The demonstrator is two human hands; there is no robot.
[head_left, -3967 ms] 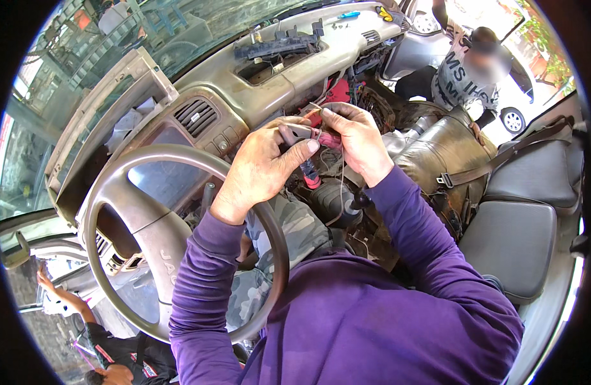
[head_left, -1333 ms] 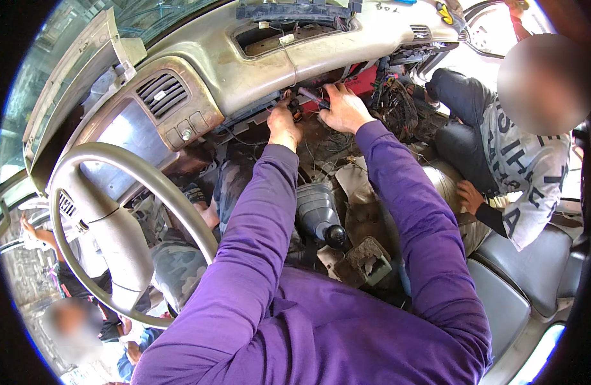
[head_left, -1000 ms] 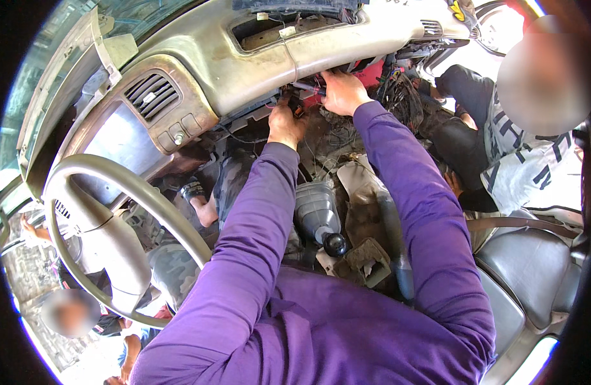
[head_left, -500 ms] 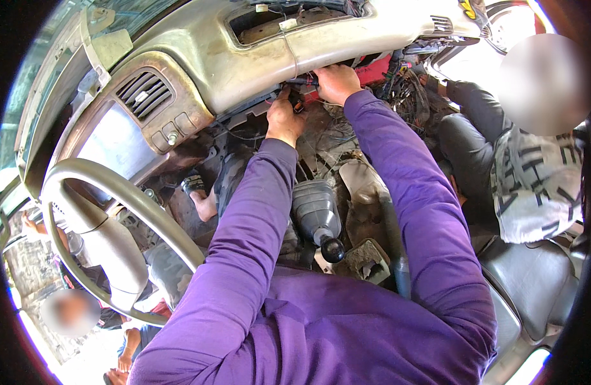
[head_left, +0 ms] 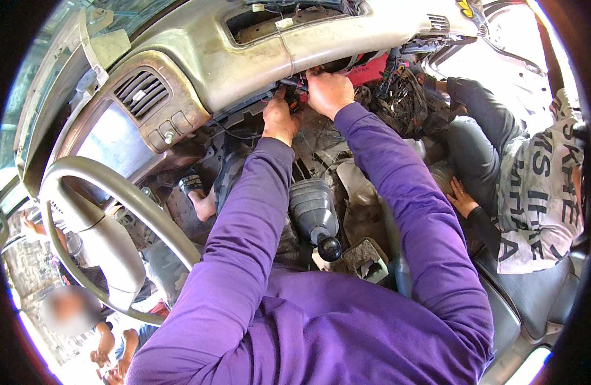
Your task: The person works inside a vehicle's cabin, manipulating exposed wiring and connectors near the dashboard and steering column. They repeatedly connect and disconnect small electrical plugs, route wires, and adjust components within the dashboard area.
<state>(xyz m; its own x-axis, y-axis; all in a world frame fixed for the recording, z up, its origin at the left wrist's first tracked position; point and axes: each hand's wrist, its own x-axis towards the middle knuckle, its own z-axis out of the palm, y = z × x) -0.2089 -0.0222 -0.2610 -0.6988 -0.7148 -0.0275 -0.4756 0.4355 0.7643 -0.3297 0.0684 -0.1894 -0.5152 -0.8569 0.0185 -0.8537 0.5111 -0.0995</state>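
- At far left, the steering wheel stands tilted, with a slatted air vent set in the panel beyond it.
- Over the middle, the beige dashboard stretches rightward; both hands work just under its lower edge.
- The left hand reaches up from a purple sleeve, thumb raised and fingers bent. A small orange-and-black piece sits right against its fingers, on their right side; whether they grip it I cannot tell.
- The dark rod lies in the gap between the hands, under the dashboard edge: its left end just above the left thumb, its right end running into the right hand.
- The right hand is folded, knuckles up, around that right end of the rod; its fingertips are hidden.
- Below the hands, well apart from them, the gear lever rises from its grey boot, topped by a black knob.
- Just right of the right hand is a red panel, then a tangle of dark wires.
- At far right, a co-worker's hand rests palm down, well apart from the rod.
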